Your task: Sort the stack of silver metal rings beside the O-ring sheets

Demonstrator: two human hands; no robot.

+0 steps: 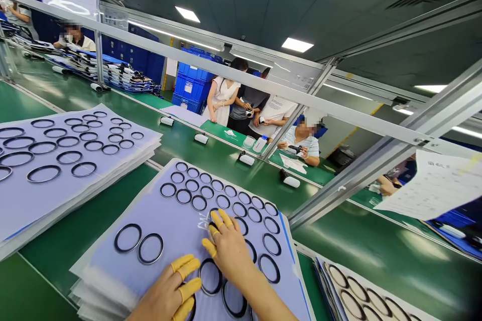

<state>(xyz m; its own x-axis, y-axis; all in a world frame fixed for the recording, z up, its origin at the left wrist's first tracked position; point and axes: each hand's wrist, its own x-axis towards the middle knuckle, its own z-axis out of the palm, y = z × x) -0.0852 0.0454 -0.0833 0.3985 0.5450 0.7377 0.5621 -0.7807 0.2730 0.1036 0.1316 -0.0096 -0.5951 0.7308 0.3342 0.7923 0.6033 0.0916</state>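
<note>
Left hand (163, 297) beside flat black ring (199, 276)

Thin black rubber rings (115, 238) lie flat in close rows across a pale lavender sheet (105, 266), its right edge lined in blue. 2 sit just beside each other near the left corner. The sheet tops a stack (88, 298) on the green surface (37, 281).

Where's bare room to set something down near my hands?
Bare green conveyor belt lies right of the front lavender sheet stack, and in a strip between it and the left lavender stack. Black rings crowd the sheet under your left hand and right hand.
</note>
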